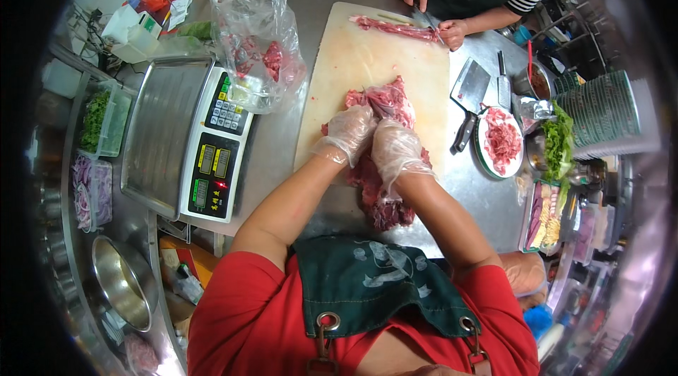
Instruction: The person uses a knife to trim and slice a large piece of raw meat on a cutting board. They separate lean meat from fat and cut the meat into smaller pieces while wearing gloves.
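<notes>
Both my hands wear thin clear plastic gloves and press on a large piece of raw red meat (389, 100). My left hand (349, 131) grips its left side, with the fingers curled against it. Beside it, my right hand (397, 149) is closed over the middle of the meat. The far end lies on a cream cutting board (344, 63), and the near end hangs past the board's front edge towards my apron (371, 280). My fingertips are partly hidden in the meat.
Across the board a co-worker's hands (453, 33) cut a long meat strip (394, 29) with a knife. A cleaver (472, 82), a sharpening tool or grater (503, 84) and a plate of sliced meat (500, 143) lie right. Left are a digital scale (217, 137) and a plastic bag (257, 16) holding meat.
</notes>
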Action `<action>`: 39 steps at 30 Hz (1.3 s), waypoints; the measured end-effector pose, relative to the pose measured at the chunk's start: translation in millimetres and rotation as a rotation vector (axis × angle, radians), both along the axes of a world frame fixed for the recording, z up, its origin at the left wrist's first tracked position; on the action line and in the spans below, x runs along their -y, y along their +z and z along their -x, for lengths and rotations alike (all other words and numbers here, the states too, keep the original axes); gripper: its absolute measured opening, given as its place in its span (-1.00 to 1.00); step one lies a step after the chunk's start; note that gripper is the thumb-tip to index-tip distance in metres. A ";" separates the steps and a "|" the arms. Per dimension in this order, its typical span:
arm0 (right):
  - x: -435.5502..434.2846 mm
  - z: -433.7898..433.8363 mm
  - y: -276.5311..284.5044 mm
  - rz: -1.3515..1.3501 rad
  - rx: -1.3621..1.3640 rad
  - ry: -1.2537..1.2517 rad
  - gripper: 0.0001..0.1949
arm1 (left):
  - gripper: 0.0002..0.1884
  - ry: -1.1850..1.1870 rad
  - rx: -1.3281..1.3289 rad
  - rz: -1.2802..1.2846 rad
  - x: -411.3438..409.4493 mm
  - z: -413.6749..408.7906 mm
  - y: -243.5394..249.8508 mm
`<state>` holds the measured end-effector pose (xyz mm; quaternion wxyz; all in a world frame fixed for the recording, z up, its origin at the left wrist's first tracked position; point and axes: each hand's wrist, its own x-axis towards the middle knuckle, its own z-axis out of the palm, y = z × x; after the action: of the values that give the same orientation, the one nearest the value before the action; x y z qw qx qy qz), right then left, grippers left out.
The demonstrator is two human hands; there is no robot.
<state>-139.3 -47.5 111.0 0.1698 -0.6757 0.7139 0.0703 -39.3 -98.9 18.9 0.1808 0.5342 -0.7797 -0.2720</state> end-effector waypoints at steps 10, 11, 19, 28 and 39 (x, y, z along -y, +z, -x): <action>31.9 -26.1 -11.4 -0.053 -0.144 0.173 -0.76 | -0.84 0.062 -0.645 -0.262 35.5 1.3 -120.3; 33.3 -19.2 -21.8 0.004 -0.078 0.058 -0.77 | -0.82 0.110 -0.606 -0.294 29.7 0.9 -105.9; -4.1 16.6 -21.8 0.197 0.378 -0.308 -0.61 | -0.67 0.058 -0.213 -0.108 8.4 -20.8 -7.4; -22.8 4.8 -26.5 0.358 0.223 -0.272 -0.75 | -0.39 0.051 -0.112 -0.291 39.4 -12.6 24.9; 33.0 28.5 -45.2 0.437 0.070 -0.058 -0.87 | -0.45 0.203 -0.700 -0.429 20.4 6.5 -27.3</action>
<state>-167.8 -80.6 65.8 0.0460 -0.6778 0.7248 -0.1143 -45.8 -119.4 -8.4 0.3452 0.5093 -0.5403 -0.5740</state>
